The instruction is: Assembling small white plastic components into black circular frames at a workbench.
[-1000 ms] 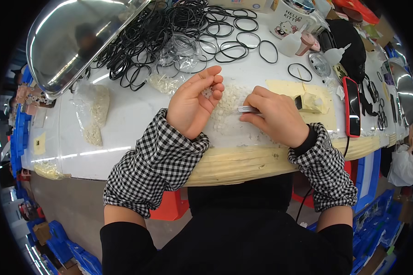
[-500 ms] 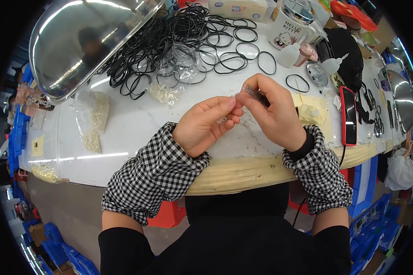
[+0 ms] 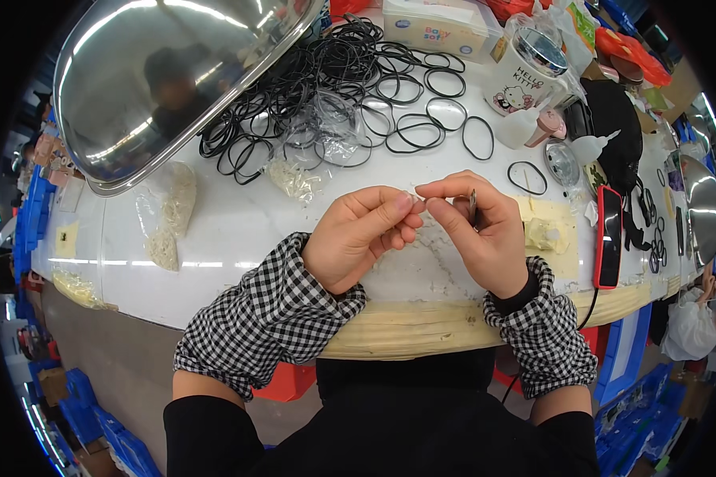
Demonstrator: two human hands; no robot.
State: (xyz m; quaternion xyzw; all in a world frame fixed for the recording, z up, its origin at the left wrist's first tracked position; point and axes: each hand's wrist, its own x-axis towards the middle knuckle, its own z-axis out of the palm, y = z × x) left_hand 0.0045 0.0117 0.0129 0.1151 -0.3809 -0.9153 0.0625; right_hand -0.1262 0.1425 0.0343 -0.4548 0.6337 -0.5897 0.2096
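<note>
I look down through the head camera onto a white table (image 3: 247, 290) with a pale wooden strip (image 3: 410, 330) along its near edge. At upper left, a large mirror-bright dome (image 3: 167, 87) leans in and covers part of the work surface. Beside it spreads a tangled heap of black bands (image 3: 334, 63), with looser loops trailing to the right. A clear bag (image 3: 294, 176) of small pale pieces lies just beyond my left hand (image 3: 350, 238); a second bag (image 3: 171, 211) of similar pieces sits farther left. Across the back stand a pale box (image 3: 437, 30) and a white container (image 3: 521, 79) with a cartoon face and silvery lid. To the right are a translucent squeeze bottle (image 3: 517, 129), a black cloth item (image 3: 615, 119) and a red-framed phone (image 3: 608, 238). A yellow sheet (image 3: 565, 258) lies just beside my right hand (image 3: 485, 242), which partly hides it.

The metal tool (image 3: 473, 205) is in my right hand, over the middle of the table: a slim, dark grey sliver, mostly covered by the fingers that grasp it. My left thumb and forefinger are pinched together and meet the right hand's fingertips. I cannot tell what is between them; anything there is too small to make out. Both wrists wear black-and-white checked sleeves (image 3: 266, 306).
</note>
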